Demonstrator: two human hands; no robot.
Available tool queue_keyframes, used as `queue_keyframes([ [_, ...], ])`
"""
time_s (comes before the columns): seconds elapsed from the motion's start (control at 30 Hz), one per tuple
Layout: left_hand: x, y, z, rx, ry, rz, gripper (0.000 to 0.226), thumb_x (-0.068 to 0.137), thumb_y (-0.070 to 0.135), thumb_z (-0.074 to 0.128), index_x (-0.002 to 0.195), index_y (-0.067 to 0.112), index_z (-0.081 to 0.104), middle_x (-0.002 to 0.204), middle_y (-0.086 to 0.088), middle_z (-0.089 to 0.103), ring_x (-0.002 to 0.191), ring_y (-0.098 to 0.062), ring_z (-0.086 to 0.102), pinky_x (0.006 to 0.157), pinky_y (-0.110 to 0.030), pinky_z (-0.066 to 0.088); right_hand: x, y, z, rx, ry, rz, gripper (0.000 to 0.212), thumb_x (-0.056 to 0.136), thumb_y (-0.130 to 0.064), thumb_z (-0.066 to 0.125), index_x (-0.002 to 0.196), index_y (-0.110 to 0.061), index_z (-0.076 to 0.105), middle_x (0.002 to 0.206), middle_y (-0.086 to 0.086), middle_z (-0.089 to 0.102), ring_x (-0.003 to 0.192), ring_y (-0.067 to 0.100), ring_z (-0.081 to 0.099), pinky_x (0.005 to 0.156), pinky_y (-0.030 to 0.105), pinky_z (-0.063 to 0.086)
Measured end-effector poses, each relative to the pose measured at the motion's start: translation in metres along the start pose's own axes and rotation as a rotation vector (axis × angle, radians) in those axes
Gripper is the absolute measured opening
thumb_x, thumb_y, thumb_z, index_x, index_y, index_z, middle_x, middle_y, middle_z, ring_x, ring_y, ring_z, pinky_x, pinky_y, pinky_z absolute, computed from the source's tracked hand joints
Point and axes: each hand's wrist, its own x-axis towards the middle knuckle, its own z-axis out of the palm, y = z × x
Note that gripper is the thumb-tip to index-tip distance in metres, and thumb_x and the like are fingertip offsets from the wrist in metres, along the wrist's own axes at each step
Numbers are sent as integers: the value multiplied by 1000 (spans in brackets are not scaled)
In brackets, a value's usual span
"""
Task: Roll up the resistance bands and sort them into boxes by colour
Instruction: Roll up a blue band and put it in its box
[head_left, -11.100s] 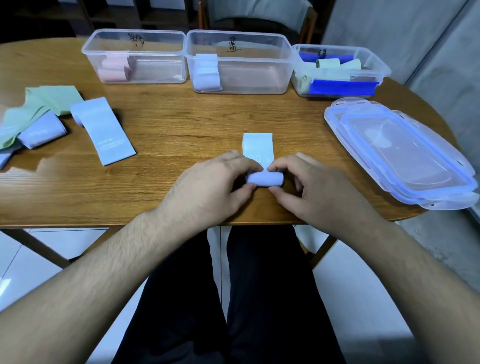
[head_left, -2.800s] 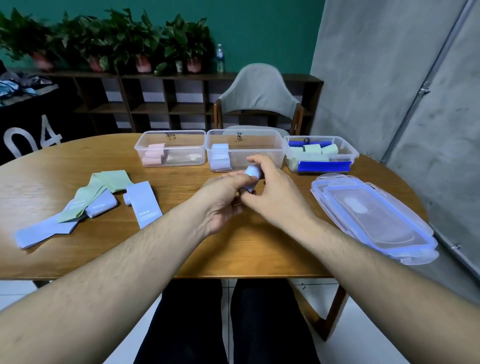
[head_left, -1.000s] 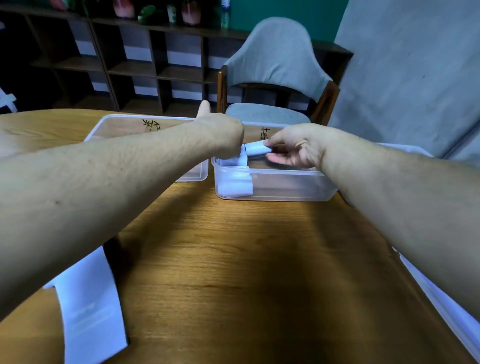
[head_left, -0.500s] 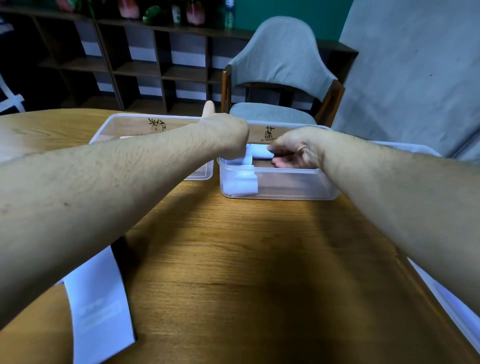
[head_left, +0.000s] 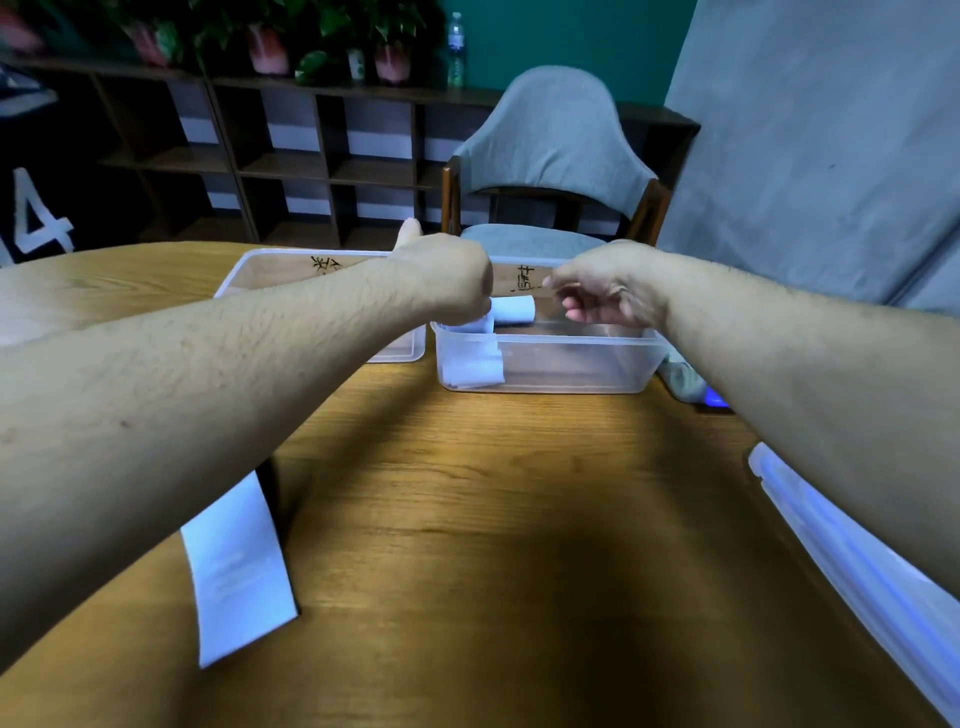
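— Middle clear plastic box (head_left: 550, 364)?
— Holds pale blue rolled band (head_left: 514, 310), smooth cylinder, plus folded ones at 9 o'clock inside.
— Hands?
— Left hand (head_left: 447, 278) clenched, thumb up, possibly touching the roll; hard to tell. Right hand (head_left: 608, 291) loosely curled, released.
— Elsewhere?
— Flat pale blue band (head_left: 236, 571) on woodgrain table (head_left: 493, 519) at 8 o'clock.

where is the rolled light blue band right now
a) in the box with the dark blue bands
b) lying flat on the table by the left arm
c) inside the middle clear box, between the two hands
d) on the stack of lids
c: the rolled light blue band sits inside the middle clear box, between the left hand and the right hand.
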Motion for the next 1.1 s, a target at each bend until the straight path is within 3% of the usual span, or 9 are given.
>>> queue_keyframes([
  [0.07, -17, -1, -6, -47, 56, 14, 31, 96, 30, 43, 105, 28, 72, 99, 6, 69, 101, -23, 57, 88, -40, 28, -21, -5, 0, 12, 8, -55, 18, 96, -11, 61, 79, -11, 58, 67, 0, 51, 53, 6, 44, 45, 15, 45],
  [0.2, -62, 0, -20, -167, 145, 11, 30, 93, 33, 45, 110, 35, 70, 111, 11, 70, 109, -20, 60, 91, -37, 40, -72, -9, 7, 37, 9, -159, 10, 92, -8, 63, 83, -10, 62, 69, 3, 56, 50, 7, 42, 42, 16, 41],
  [0.37, -126, 2, -21, -245, 120, -14, 28, 92, 35, 47, 108, 35, 70, 111, 9, 70, 101, -20, 63, 84, -37, 53, -126, 0, 34, 23, -93, -195, 6, 95, -11, 61, 89, -10, 58, 72, 4, 56, 48, 8, 38, 41, 18, 37],
  [0.67, -222, -19, 14, -349, -11, -54, 27, 93, 38, 58, 118, 32, 66, 121, 8, 66, 107, -17, 60, 91, -30, 49, -182, 29, 99, -81, -286, -188, 8, 95, -20, 62, 95, -13, 64, 72, 1, 62, 51, 9, 45, 44, 20, 44],
  [0.87, -267, -36, 41, -322, -207, -24, 79, 65, 66, 59, 137, 33, 53, 141, 6, 48, 131, -19, 44, 107, -36, 40, -198, 35, 124, -123, -374, -176, 6, 97, -21, 60, 98, -16, 64, 72, 0, 62, 51, 7, 46, 48, 21, 47],
  [1.0, -282, -41, 52, -269, -225, -72, 76, 80, 55, 63, 148, 35, 38, 161, 5, 23, 146, -20, 26, 116, -40, 32, -198, 39, 132, -131, -399, -163, 8, 97, -21, 60, 101, -17, 65, 71, 0, 63, 51, 7, 47, 49, 21, 48],
  [1.1, -292, -38, 56, -236, -112, -99, 54, 90, 39, 56, 141, 26, 51, 155, 2, 38, 137, -18, 42, 107, -32, 42, -197, 44, 136, -138, -414, -150, 12, 97, -21, 61, 105, -15, 66, 72, 0, 63, 52, 7, 48, 47, 20, 48],
])
